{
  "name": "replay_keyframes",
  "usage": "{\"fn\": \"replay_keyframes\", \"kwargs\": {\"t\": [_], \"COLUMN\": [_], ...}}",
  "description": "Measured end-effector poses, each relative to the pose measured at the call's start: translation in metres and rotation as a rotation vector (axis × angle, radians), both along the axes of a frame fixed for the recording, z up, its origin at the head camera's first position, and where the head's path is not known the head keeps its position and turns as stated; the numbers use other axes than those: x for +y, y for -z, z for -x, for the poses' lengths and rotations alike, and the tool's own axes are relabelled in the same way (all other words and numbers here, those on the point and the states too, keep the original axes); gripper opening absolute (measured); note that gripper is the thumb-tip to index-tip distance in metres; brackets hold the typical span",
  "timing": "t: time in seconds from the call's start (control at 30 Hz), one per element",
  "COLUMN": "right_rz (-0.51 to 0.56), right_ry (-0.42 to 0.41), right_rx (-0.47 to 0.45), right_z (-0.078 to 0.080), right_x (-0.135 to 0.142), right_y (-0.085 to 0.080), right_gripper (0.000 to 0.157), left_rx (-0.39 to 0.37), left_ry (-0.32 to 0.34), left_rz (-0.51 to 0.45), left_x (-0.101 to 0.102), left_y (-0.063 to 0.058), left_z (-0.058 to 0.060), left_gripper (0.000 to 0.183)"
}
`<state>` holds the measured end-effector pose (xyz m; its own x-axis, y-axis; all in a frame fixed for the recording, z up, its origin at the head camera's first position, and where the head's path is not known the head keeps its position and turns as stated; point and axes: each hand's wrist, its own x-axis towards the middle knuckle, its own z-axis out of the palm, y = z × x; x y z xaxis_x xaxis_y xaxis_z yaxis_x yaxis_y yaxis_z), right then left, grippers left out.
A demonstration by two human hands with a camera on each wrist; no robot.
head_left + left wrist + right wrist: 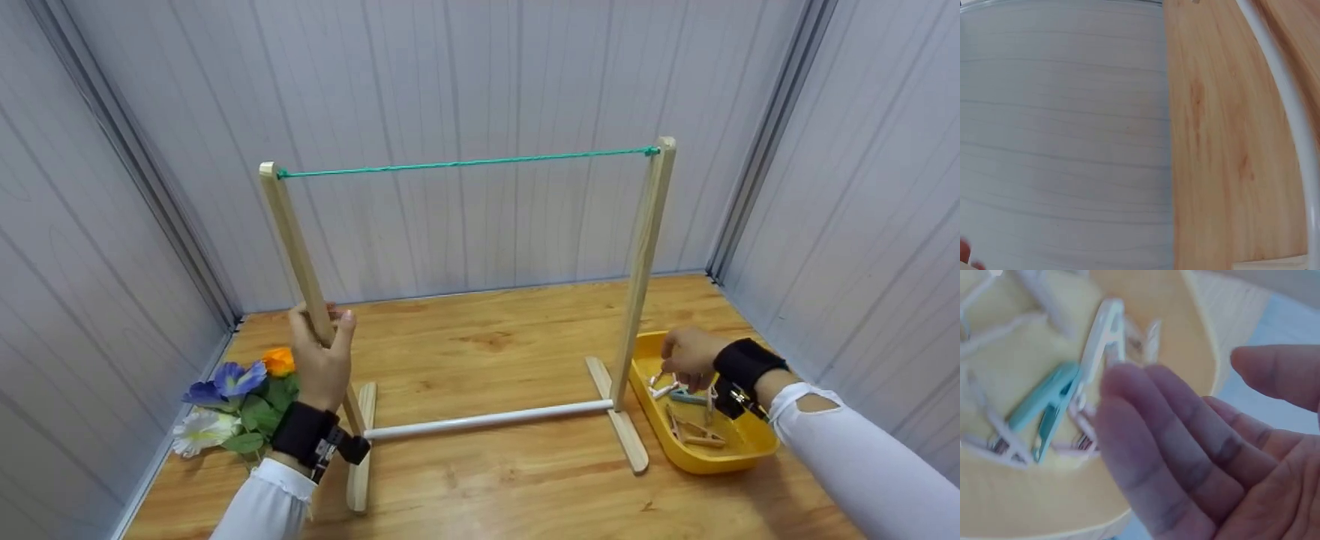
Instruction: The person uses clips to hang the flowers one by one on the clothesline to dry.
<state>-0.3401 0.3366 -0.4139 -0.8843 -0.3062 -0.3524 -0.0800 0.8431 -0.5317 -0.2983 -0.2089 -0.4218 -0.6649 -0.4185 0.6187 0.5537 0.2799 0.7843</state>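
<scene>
My left hand (pixel 322 366) grips the left post (pixel 291 232) of a wooden stand, thumb and fingers around it below mid-height. Between the stand's two posts runs a green cord (pixel 465 163). In the left wrist view only blurred fingertips (pixel 964 251) show at the lower left corner. Over a yellow tray (pixel 724 463) at the right hovers my right hand (pixel 690 355), its fingers bent slightly. The right wrist view shows its thumb apart from the fingers and nothing between them. Several clothespins lie in the tray, among them a green clothespin (pixel 1044 396) and a white clothespin (pixel 1098 343).
A white rod (pixel 487 420) joins the stand's feet low down. The right post (pixel 643 277) stands just left of the tray. Artificial flowers (pixel 240 397) lie left of my left wrist. Pale panel walls (pixel 480 240) enclose the wooden table (pixel 480 487) at the back and sides.
</scene>
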Motion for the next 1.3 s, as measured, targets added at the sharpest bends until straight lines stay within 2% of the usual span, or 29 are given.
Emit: {"fn": "replay_keyframes", "kwargs": {"t": [0.07, 0.17, 0.23, 0.3, 0.37, 0.43, 0.47, 0.53, 0.6, 0.67, 0.77, 0.83, 0.93, 1.1, 1.23, 1.3], "right_rz": [-0.018, -0.067, -0.093, -0.106, -0.112, -0.122, -0.134, -0.158, -0.185, -0.211, -0.239, -0.251, -0.272, -0.326, -0.341, -0.334], "right_ry": [0.005, -0.024, -0.061, -0.103, -0.136, -0.153, -0.164, -0.181, -0.195, -0.215, -0.242, -0.254, -0.258, -0.253, -0.271, -0.308], "right_rx": [0.047, 0.146, 0.210, 0.256, 0.282, 0.295, 0.304, 0.307, 0.300, 0.294, 0.294, 0.294, 0.276, 0.252, 0.293, 0.347], "right_z": [0.005, 0.012, 0.015, 0.018, 0.020, 0.021, 0.022, 0.022, 0.021, 0.020, 0.022, 0.026, 0.029, 0.024, 0.022, 0.023], "right_x": [0.004, 0.008, 0.008, 0.007, 0.006, 0.004, 0.003, 0.000, -0.004, -0.007, -0.007, -0.006, -0.005, -0.008, -0.008, -0.005], "right_y": [0.006, 0.015, 0.020, 0.025, 0.029, 0.033, 0.034, 0.036, 0.038, 0.040, 0.047, 0.053, 0.058, 0.054, 0.057, 0.060], "right_gripper": [0.023, 0.023, 0.024, 0.025, 0.026, 0.027, 0.027, 0.029, 0.030, 0.030, 0.028, 0.029, 0.028, 0.029, 0.024, 0.020], "left_rx": [0.085, 0.271, 0.408, 0.532, 0.632, 0.695, 0.700, 0.651, 0.540, 0.398, 0.214, 0.132, 0.049, -0.058, -0.121, -0.146], "left_ry": [-0.094, -0.222, -0.282, -0.314, -0.282, -0.192, -0.137, -0.005, 0.104, 0.173, 0.235, 0.256, 0.289, 0.344, 0.371, 0.378], "left_rz": [0.002, -0.027, -0.024, 0.011, 0.087, 0.214, 0.296, 0.463, 0.628, 0.761, 0.876, 0.913, 0.945, 0.977, 0.978, 0.982], "left_x": [0.003, 0.008, 0.013, 0.019, 0.027, 0.033, 0.036, 0.040, 0.042, 0.043, 0.046, 0.049, 0.051, 0.053, 0.053, 0.053], "left_y": [-0.003, -0.008, -0.010, -0.011, -0.009, -0.005, -0.003, 0.002, 0.008, 0.014, 0.023, 0.028, 0.035, 0.040, 0.043, 0.046], "left_z": [-0.004, -0.009, -0.011, -0.013, -0.015, -0.017, -0.018, -0.021, -0.024, -0.028, -0.032, -0.033, -0.035, -0.036, -0.037, -0.038], "left_gripper": [0.041, 0.050, 0.049, 0.047, 0.045, 0.040, 0.038, 0.031, 0.024, 0.026, 0.035, 0.038, 0.040, 0.040, 0.038, 0.037]}}
